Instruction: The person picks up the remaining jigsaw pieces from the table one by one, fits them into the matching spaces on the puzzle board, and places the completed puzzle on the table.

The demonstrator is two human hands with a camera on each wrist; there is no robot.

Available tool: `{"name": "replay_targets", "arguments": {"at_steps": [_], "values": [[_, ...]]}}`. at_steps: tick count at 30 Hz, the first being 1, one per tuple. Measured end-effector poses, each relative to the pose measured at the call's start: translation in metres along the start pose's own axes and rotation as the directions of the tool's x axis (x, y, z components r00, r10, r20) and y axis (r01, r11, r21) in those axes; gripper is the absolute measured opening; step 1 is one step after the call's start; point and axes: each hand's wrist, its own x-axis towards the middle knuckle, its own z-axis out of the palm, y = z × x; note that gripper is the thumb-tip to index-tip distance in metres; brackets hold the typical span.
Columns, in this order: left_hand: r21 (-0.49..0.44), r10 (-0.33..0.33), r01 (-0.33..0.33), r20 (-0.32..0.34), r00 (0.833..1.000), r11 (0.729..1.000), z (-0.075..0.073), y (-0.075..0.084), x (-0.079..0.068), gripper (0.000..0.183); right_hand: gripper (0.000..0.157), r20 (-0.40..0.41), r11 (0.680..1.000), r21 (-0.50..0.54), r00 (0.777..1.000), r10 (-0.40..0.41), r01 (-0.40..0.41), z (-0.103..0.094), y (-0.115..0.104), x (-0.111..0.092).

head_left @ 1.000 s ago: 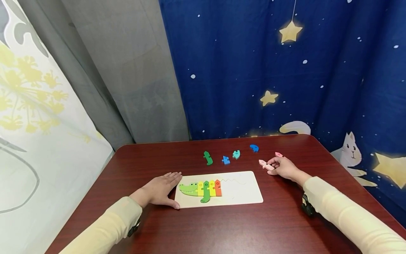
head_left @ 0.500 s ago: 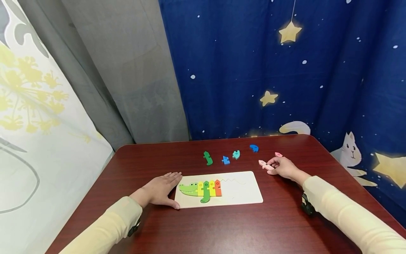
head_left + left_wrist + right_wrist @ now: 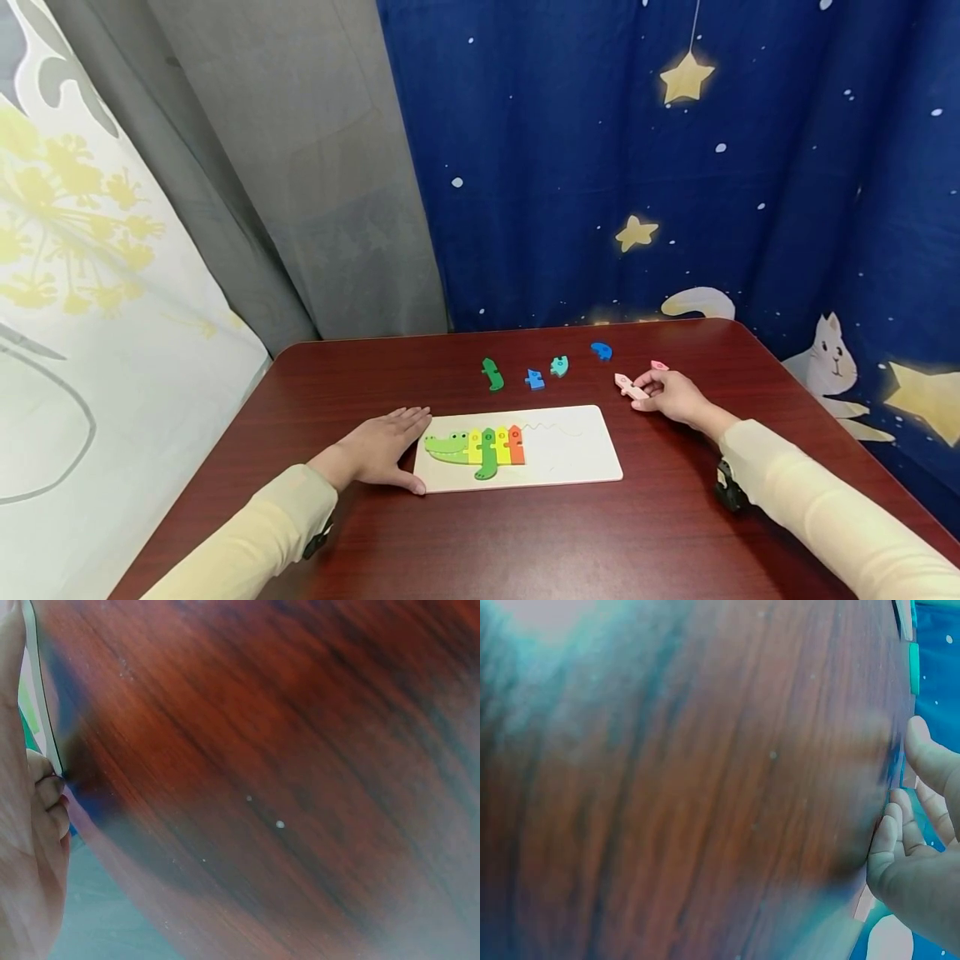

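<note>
A pale wooden puzzle board (image 3: 573, 458) lies on the table, with a green crocodile head (image 3: 447, 448) and yellow, green and orange pieces joined on its left part. My left hand (image 3: 381, 446) rests at the board's left end, fingers extended and thumb at the near corner. To the right of the board, my right hand (image 3: 675, 397) pinches a pale pink puzzle piece (image 3: 628, 386) between thumb and fingers, low over the table. Partly behind that hand lies a darker pink piece (image 3: 659, 365). The right wrist view shows the right thumb (image 3: 930, 754) and curled fingers; the held piece is hard to make out there.
Beyond the board lie a green leg-shaped piece (image 3: 492, 374), a blue piece (image 3: 534, 379), a teal piece (image 3: 559, 366) and a rounded blue piece (image 3: 602, 351). A dark red-brown table (image 3: 480, 542) bears everything. A blue starry curtain (image 3: 555, 167) hangs behind its far edge.
The tip of the pale pink piece has turned very slightly in my right fingers. Both hands, the board and the loose pieces have otherwise stayed in place.
</note>
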Motion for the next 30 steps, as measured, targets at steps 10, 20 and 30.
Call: {"name": "replay_targets", "arguments": {"at_steps": [10,20,30], "values": [[-0.002,0.007,-0.007,-0.017,1.000,1.000,0.002,0.000,0.000,0.120,0.033,-0.021,0.999,0.042,1.000,-0.007,0.008,0.001,-0.001,0.002],[0.003,0.008,-0.007,-0.009,1.000,1.000,0.004,-0.002,0.001,0.120,0.036,-0.037,0.997,0.075,0.999,0.020,-0.017,-0.001,-0.010,0.002],[-0.004,0.002,-0.002,0.003,1.000,1.000,0.002,-0.002,0.001,0.120,0.038,-0.050,0.996,0.089,0.998,0.028,-0.024,-0.005,-0.016,0.002]]}}
